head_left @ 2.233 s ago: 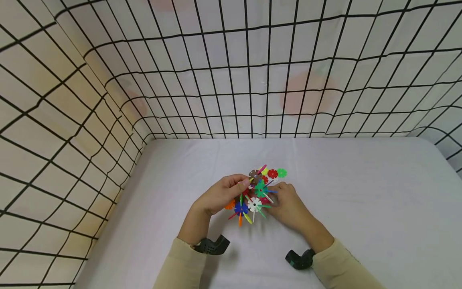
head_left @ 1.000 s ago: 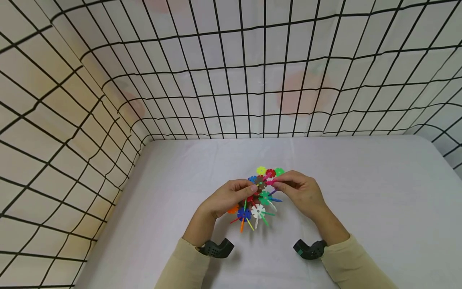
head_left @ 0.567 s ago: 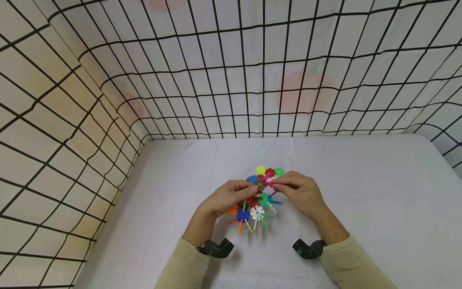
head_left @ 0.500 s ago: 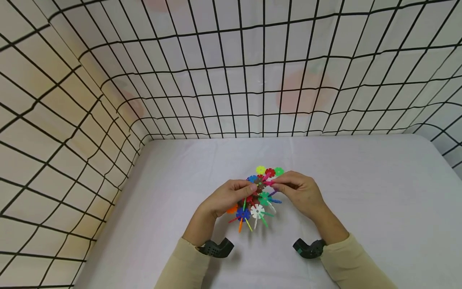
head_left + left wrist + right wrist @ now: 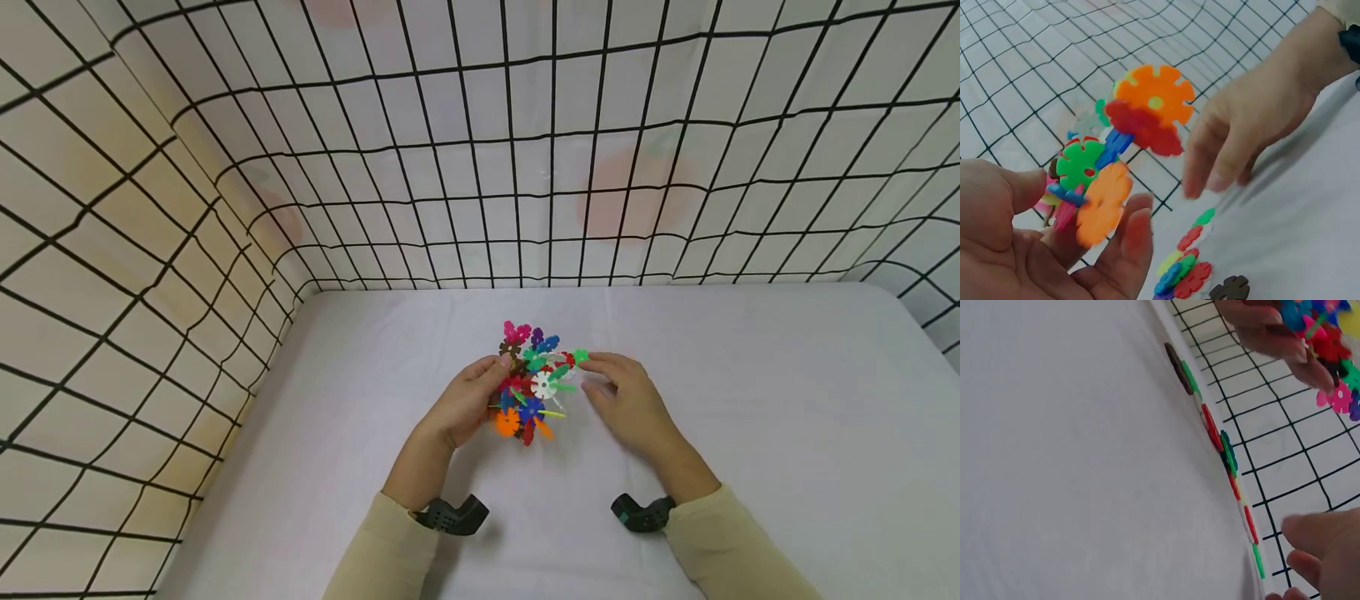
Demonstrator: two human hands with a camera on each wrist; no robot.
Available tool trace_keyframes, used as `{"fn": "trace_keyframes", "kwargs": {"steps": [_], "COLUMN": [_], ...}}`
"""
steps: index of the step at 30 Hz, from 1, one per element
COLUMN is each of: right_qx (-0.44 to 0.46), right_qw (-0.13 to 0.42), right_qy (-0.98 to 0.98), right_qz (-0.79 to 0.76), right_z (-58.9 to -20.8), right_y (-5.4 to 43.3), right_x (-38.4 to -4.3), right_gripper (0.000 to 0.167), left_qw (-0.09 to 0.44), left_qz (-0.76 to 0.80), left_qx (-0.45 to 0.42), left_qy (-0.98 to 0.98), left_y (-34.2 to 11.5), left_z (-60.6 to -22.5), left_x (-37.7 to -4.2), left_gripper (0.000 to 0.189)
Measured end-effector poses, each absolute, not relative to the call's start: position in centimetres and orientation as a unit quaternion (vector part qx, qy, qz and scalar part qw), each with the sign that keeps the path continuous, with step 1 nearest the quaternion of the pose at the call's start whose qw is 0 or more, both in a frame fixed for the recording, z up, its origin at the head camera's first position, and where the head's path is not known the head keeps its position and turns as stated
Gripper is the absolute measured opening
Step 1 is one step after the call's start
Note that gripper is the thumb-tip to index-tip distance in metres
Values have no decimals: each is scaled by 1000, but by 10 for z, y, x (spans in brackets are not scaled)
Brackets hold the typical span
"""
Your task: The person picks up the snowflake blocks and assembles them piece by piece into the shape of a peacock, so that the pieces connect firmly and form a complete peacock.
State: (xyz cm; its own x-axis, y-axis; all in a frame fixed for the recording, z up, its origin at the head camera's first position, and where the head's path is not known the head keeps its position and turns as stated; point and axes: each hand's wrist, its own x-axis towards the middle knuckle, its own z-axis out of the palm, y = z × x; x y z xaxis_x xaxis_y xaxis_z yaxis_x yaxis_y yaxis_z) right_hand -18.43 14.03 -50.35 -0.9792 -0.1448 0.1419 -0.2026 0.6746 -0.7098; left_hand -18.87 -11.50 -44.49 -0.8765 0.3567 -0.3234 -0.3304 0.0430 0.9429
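My left hand (image 5: 459, 407) grips a cluster of interlocking slotted plastic discs (image 5: 531, 410), in many colours, pushed edge into edge. Two pink discs (image 5: 517, 333) stick out at the cluster's far end, beside a brown one. In the left wrist view, an orange disc (image 5: 1157, 94) and a red one stand out from the cluster above my fingers. My right hand (image 5: 633, 408) holds nothing; its thumb and index finger are apart, with the fingertips close by a loose green disc (image 5: 582, 357). Most of the loose discs hide behind the cluster in the head view.
Several loose discs (image 5: 1192, 280) lie flat in a small patch on the white cloth (image 5: 750, 400), a dark brown one (image 5: 1230, 289) at its edge. Black wire mesh (image 5: 480, 167) walls the table at the back and left. Dark wrist devices (image 5: 453, 515) sit on both forearms.
My right hand has let go of the pink disc, which stays on the cluster. My left hand has turned the cluster, so the pink discs now point to the far side.
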Motion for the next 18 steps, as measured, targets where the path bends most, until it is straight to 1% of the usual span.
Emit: {"fn": "trace_keyframes", "kwargs": {"steps": [3,7,10,12,15,18], "right_qx": [151,191,213,222,227,226], "right_qw": [22,9,28,52,72,69], "right_qy": [-930,-943,-941,-937,-935,-940], "right_qz": [336,271,262,263,262,244], "right_z": [-510,-512,-512,-511,-511,-510], "right_y": [136,132,130,130,130,131], "right_x": [-186,-185,-184,-184,-184,-184], "right_gripper": [42,37,27,27,34,38], "left_qw": [244,227,213,206,194,181], "left_qz": [702,720,743,761,786,802], "left_qx": [18,13,8,7,-4,-9], "left_qy": [669,656,634,615,588,569], "left_y": [-113,-106,-101,-97,-92,-88], "left_z": [-446,-448,-450,-452,-455,-455], "left_x": [-188,-186,-185,-185,-183,-182], "left_gripper": [46,46,45,44,44,42]}}
